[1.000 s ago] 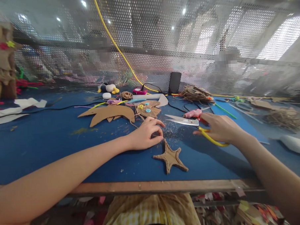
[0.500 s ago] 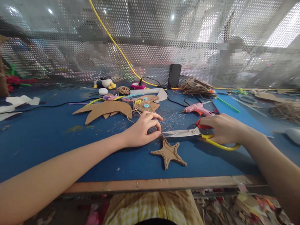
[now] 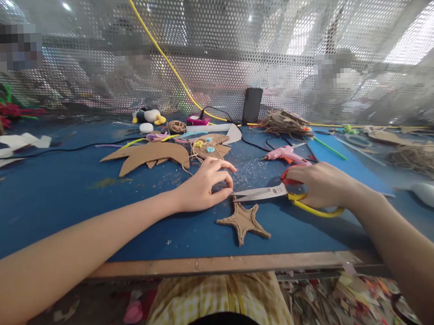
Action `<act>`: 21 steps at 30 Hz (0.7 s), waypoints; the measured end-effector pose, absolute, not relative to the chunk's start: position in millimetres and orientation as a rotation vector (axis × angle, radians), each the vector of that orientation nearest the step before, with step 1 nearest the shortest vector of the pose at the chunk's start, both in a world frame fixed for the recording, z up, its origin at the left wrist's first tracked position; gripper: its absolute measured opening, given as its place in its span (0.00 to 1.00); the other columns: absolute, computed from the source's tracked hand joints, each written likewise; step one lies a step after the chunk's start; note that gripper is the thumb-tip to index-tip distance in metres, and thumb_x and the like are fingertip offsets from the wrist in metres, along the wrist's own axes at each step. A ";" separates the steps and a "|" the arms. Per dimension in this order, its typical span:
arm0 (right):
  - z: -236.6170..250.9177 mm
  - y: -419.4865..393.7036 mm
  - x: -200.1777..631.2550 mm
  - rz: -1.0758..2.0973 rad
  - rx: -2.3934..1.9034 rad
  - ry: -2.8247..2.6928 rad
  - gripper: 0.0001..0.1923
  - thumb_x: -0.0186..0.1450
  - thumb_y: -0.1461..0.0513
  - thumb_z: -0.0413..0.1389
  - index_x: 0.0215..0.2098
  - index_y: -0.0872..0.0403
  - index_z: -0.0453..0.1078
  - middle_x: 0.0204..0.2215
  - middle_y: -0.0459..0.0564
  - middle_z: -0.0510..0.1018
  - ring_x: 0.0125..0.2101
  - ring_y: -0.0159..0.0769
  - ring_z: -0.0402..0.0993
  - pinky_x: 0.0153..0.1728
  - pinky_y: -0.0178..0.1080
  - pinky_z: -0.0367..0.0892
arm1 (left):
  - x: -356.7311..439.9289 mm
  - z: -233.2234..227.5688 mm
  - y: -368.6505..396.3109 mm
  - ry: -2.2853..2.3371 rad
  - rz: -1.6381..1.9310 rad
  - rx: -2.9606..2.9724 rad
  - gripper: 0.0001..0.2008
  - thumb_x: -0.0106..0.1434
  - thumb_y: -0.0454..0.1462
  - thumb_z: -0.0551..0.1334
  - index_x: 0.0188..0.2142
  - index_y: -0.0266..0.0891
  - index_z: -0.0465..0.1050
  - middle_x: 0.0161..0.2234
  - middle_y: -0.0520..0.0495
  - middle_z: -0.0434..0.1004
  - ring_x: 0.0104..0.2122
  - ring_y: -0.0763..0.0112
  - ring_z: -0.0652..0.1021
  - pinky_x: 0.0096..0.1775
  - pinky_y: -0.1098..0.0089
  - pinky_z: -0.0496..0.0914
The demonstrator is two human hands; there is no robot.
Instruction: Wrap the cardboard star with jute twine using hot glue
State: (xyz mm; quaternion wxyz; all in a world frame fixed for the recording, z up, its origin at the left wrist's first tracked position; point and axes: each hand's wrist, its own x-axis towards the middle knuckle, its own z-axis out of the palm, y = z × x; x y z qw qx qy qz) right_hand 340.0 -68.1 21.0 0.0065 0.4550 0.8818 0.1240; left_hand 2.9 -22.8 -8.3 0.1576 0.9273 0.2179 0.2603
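A cardboard star (image 3: pixel 244 220) edged with brown twine lies flat on the blue table near its front edge. My left hand (image 3: pixel 207 184) is closed in a pinch just above the star's top point, holding the thin twine there. In my right hand (image 3: pixel 320 184) are scissors (image 3: pixel 263 193) with red and yellow handles, the fingers wrapped round the grips. Their blades point left, slightly apart, with the tips at the twine between my left fingertips and the star.
Behind my hands lie cut cardboard shapes (image 3: pixel 155 155), a twine-wrapped piece (image 3: pixel 216 147), a pink glue gun (image 3: pixel 287 154) and a twine bundle (image 3: pixel 283 125). A black phone (image 3: pixel 252 106) leans on the perforated metal screen (image 3: pixel 212 52). Blue sheet (image 3: pixel 342 159) lies right.
The scissors have tilted, their blades now lower and closer to the star's top point. My left hand keeps its pinch. The whole view has shifted slightly.
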 end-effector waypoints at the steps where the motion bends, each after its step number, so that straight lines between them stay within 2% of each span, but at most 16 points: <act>1: 20.5 -67.8 340.6 0.391 1.425 2.768 0.12 0.57 0.60 0.57 0.39 0.51 0.76 0.29 0.48 0.81 0.26 0.35 0.72 0.26 0.37 0.53 | 2.9 -8.2 -22.7 0.624 0.745 2.652 0.05 0.69 0.37 0.59 0.36 0.41 0.73 0.54 0.42 0.71 0.58 0.54 0.65 0.61 0.49 0.59; 10: 20.6 -67.7 338.6 0.310 1.410 2.761 0.08 0.57 0.59 0.57 0.34 0.51 0.74 0.30 0.49 0.81 0.25 0.34 0.71 0.25 0.37 0.52 | 3.3 -7.5 -23.3 0.629 0.737 2.657 0.06 0.69 0.37 0.59 0.35 0.41 0.73 0.54 0.42 0.72 0.57 0.54 0.66 0.61 0.48 0.60; 17: 20.1 -68.3 338.8 0.278 1.437 2.701 0.07 0.59 0.57 0.55 0.27 0.51 0.72 0.22 0.48 0.77 0.22 0.34 0.66 0.25 0.38 0.48 | 3.6 -6.2 -23.9 0.635 0.723 2.659 0.07 0.68 0.37 0.59 0.33 0.41 0.72 0.54 0.42 0.72 0.56 0.54 0.66 0.61 0.49 0.60; 21: 17.8 -69.1 339.7 0.346 1.425 2.686 0.09 0.59 0.56 0.54 0.26 0.51 0.72 0.22 0.48 0.77 0.22 0.33 0.65 0.26 0.39 0.46 | 3.6 -6.9 -23.6 0.623 0.726 2.669 0.06 0.68 0.36 0.59 0.34 0.41 0.73 0.54 0.43 0.72 0.56 0.55 0.66 0.61 0.50 0.60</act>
